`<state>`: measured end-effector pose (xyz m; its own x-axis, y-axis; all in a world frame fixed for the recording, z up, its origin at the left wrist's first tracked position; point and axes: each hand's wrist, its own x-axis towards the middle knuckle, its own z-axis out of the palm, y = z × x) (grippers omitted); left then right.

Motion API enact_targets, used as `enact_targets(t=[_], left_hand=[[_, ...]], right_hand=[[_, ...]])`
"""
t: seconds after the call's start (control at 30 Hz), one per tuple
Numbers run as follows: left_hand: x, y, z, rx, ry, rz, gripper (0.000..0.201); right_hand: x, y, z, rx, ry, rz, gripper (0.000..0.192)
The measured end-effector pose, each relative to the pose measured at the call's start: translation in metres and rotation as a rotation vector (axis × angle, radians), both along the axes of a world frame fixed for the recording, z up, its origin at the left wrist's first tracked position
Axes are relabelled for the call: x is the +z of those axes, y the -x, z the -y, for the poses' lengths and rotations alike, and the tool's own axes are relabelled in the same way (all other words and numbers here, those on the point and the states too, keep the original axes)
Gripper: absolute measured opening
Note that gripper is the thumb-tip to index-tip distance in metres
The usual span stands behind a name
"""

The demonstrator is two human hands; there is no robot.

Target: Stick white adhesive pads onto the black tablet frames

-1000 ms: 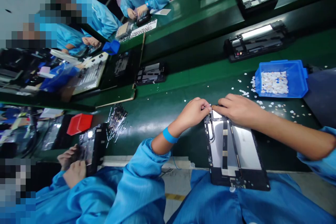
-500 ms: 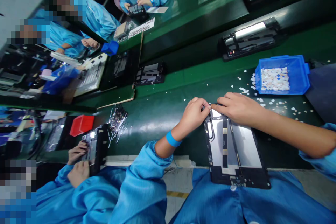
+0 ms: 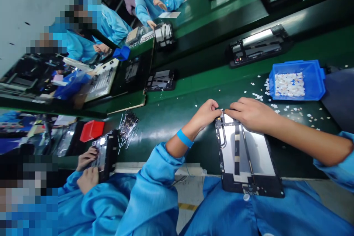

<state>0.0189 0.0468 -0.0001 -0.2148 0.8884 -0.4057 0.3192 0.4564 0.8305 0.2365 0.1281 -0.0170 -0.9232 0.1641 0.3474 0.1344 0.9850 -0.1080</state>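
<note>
An opened tablet [image 3: 260, 147] with bare silver battery panels and dark flex cables leans from the bench edge toward my lap. At its top left corner is my left hand [image 3: 206, 114], its fingers curled and the thumb tip on the corner; anything tiny under the thumb is hidden. My right hand [image 3: 250, 112] lies over the top right edge of the tablet, fingers bent and closed against it. The two hands' fingertips nearly meet at the top edge. A blue wristband [image 3: 184, 138] circles my left wrist.
A blue bin [image 3: 315, 81] of small white pieces stands right, with loose pieces scattered beside it. Thin strips [image 3: 127, 127] lie piled left, near a red bin [image 3: 92, 130]. A co-worker's hands [image 3: 88, 171] hold another tablet [image 3: 106, 155]. More tablets [image 3: 257, 46] lie beyond.
My left index finger has lifted back from the thumb at the tablet's corner. My right hand has barely moved. Across the bench, a co-worker's tablet has shifted right, one hand off it.
</note>
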Motion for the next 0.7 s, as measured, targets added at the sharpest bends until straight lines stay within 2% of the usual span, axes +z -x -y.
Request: enact_targets(t=[0.13,0.23,0.33,0.37,0.43,0.47,0.57,0.63,0.7], left_hand=[[0.000,-0.002,-0.006,-0.036,-0.017,-0.016,0.019],[0.010,-0.001,0.002,-0.068,-0.088,-0.159,0.023],[0.016,0.001,0.037,0.021,-0.230,-0.322,0.042],[0.015,0.000,0.055,0.052,-0.222,-0.331,0.048],[0.008,-0.007,0.091,0.026,-0.166,-0.306,0.056],[0.004,-0.013,0.107,-0.038,-0.143,-0.282,0.059],[-0.004,-0.032,0.138,-0.155,-0.159,-0.238,0.064],[-0.002,-0.035,0.144,-0.076,-0.198,-0.208,0.070],[0.005,-0.021,0.146,0.079,-0.243,-0.132,0.077]], right_hand=[[0.003,0.008,0.000,-0.004,0.005,0.012,0.032],[0.009,0.002,0.004,-0.054,0.046,-0.064,0.033],[0.010,-0.030,0.017,-0.305,0.218,-0.241,0.036],[0.008,-0.045,0.025,-0.420,0.302,-0.272,0.035],[0.003,-0.072,0.047,-0.571,0.464,-0.204,0.034],[0.001,-0.082,0.060,-0.592,0.536,-0.147,0.035],[0.010,-0.089,0.098,-0.545,0.701,-0.031,0.043],[0.027,-0.075,0.112,-0.491,0.762,-0.030,0.051],[0.047,-0.052,0.106,-0.403,0.798,-0.044,0.059]])
